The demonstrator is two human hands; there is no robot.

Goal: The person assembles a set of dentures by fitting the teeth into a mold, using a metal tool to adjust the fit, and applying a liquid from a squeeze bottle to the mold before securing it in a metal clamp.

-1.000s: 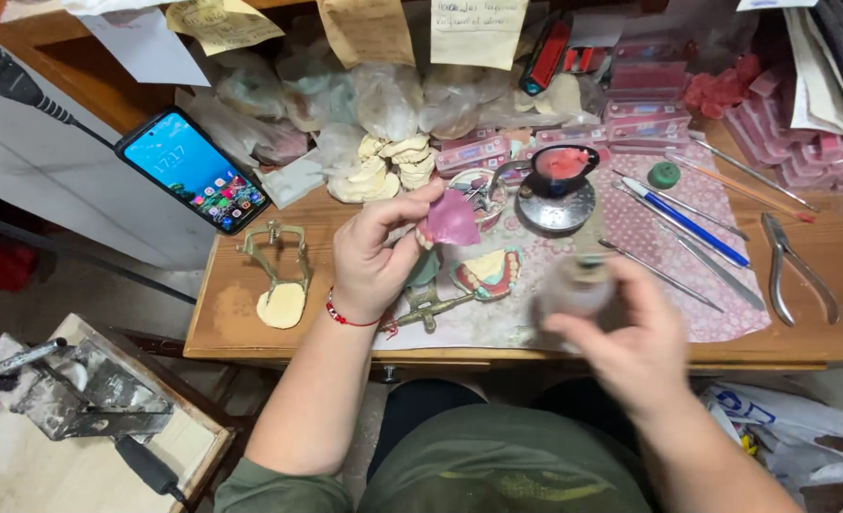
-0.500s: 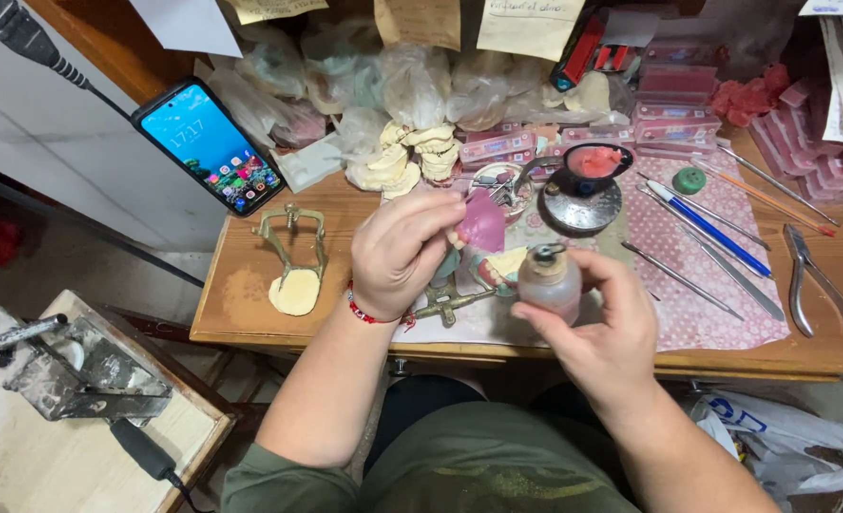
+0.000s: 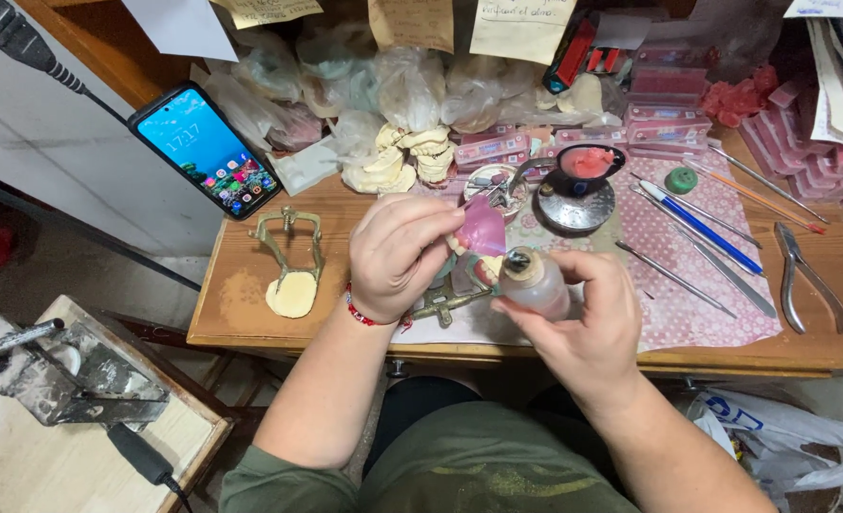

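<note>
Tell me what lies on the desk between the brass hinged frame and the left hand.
Head view: only bare wooden desk separates the brass hinged frame from the left hand.

A wooden bench (image 3: 250, 304) carries a pink patterned cloth (image 3: 697, 304). On bare wood lie pliers (image 3: 806, 275) (right end) and a brass articulator (image 3: 291, 256).

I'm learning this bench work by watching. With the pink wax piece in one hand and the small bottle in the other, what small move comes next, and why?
Probably tip the small bottle a little further toward the pink wax piece. The right hand holds the bottle tilted, its nozzle pointing up at the wax and very near it, while the left hand pinches the wax just above. Whether they touch is unclear.
</note>
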